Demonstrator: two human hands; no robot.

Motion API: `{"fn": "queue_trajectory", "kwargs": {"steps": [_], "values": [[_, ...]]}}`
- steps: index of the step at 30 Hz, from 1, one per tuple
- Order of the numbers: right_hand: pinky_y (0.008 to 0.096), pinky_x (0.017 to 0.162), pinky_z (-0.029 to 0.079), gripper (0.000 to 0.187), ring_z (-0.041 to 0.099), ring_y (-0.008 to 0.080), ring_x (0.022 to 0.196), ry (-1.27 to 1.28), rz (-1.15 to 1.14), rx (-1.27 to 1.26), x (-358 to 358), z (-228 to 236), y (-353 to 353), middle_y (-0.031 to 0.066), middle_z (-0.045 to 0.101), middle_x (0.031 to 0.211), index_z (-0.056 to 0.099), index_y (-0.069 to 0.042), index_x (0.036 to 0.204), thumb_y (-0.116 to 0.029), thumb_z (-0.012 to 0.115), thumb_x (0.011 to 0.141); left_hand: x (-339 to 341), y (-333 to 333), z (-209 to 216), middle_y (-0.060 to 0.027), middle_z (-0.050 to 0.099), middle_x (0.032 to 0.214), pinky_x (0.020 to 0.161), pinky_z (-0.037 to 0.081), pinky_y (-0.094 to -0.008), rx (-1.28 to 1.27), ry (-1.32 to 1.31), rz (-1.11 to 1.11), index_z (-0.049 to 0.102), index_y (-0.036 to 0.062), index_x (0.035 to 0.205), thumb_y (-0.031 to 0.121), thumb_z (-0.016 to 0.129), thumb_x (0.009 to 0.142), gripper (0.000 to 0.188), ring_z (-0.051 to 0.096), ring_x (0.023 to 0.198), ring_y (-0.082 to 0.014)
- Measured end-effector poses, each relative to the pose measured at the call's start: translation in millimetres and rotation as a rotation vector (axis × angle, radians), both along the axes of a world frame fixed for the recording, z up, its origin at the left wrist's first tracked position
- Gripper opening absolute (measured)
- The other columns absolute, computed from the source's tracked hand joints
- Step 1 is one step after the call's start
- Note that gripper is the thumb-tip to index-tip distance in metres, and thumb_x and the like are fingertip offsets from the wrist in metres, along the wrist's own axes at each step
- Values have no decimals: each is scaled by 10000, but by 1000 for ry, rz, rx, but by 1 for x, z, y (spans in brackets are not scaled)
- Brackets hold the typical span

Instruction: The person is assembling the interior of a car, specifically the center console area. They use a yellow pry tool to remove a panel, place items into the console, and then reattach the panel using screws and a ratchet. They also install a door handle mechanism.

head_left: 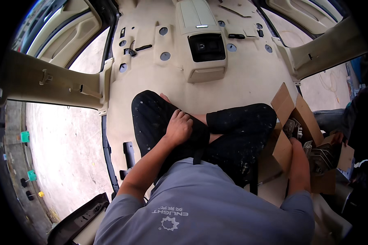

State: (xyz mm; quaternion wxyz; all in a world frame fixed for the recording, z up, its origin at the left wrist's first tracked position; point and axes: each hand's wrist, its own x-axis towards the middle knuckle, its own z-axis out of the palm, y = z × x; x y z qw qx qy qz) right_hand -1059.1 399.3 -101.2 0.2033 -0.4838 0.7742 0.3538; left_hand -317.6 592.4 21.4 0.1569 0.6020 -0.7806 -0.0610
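Observation:
My left hand (179, 127) rests on my dark trousers (151, 118) over my folded leg. Its fingers are bent loosely with small gaps between them, and nothing shows in them. On my right, my right hand (294, 141) reaches into an open cardboard box (283, 149). Its fingers are mostly hidden by the box and the parts there. Beside them lies a dark grey part with ribbed metal (292, 128). Several more grey metal parts (321, 157) with bent, bracket-like shapes lie further right in the cardboard.
I sit cross-legged on the beige carpet (147, 77) of a stripped vehicle cabin. A centre console (206, 49) stands ahead. Beige pillars (53, 81) and open doors (73, 36) flank the cabin. At the right edge, another person's hand (337, 137) is beside the cardboard.

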Motion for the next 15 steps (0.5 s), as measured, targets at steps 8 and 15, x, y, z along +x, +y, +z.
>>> {"fn": "queue_trajectory", "kwargs": {"steps": [8, 15], "values": [[490, 916, 553, 520, 703, 381, 1134, 42, 134, -10, -52, -19, 10, 211, 730, 1222, 770, 9, 1118, -403, 811, 803, -5, -5, 3, -133, 677, 936, 1096, 401, -484, -47, -66, 9, 693, 54, 788, 162, 657, 771, 115, 626, 1069, -296], [460, 903, 556, 482, 708, 396, 1082, -179, 105, -109, -31, -8, 16, 218, 743, 1153, 790, -28, 1070, -385, 856, 754, -11, -5, -1, -130, 683, 926, 1050, 437, -533, -5, -140, 72, 661, 57, 777, 128, 649, 802, 76, 643, 1009, -318]]}}
